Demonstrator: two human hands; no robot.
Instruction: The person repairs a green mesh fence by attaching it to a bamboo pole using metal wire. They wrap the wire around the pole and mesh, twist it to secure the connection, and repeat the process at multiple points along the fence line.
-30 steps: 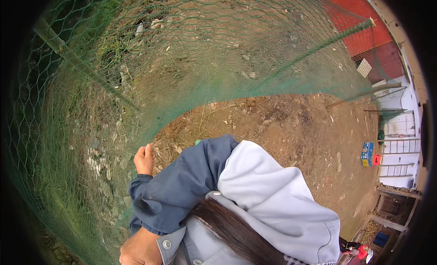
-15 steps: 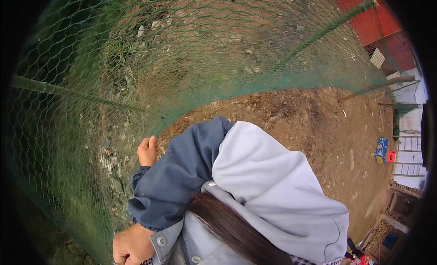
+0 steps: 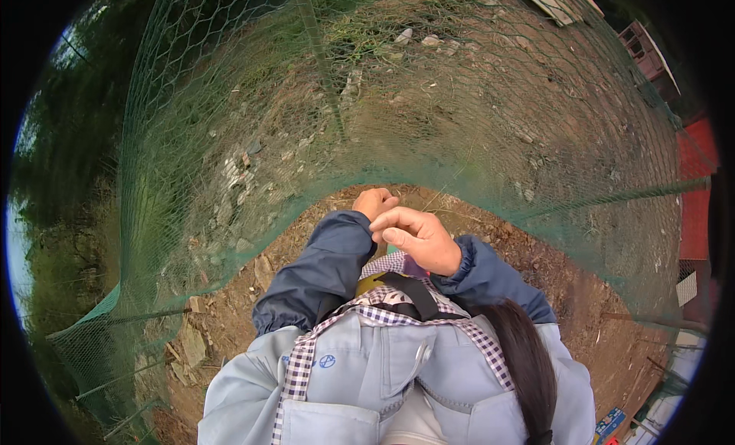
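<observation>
My two hands meet in front of my waist, beside the lower edge of a green mesh net (image 3: 429, 169). My left hand (image 3: 374, 203) is curled, and whatever may be in its fingers is hidden. Reaching across it, my right hand (image 3: 426, 240) has its bent fingertips at the left wrist, by the end of a dark blue sleeve cover (image 3: 318, 257). A small gap shows between its thumb and fingers, with nothing visible in it. Below the hands are a checkered apron (image 3: 383, 317) and a black strap (image 3: 417, 296).
The net curves around my front, with a green pole (image 3: 318, 62) ahead and another pole (image 3: 635, 192) at the right. Stones (image 3: 195, 344) lie on brown soil at the left. A red panel (image 3: 695, 181) stands far right; a blue box (image 3: 610, 423) is at lower right.
My view has swung left, so the red panel and blue box sit nearer the right rim. My hands, apart before, have come together in front of my waist.
</observation>
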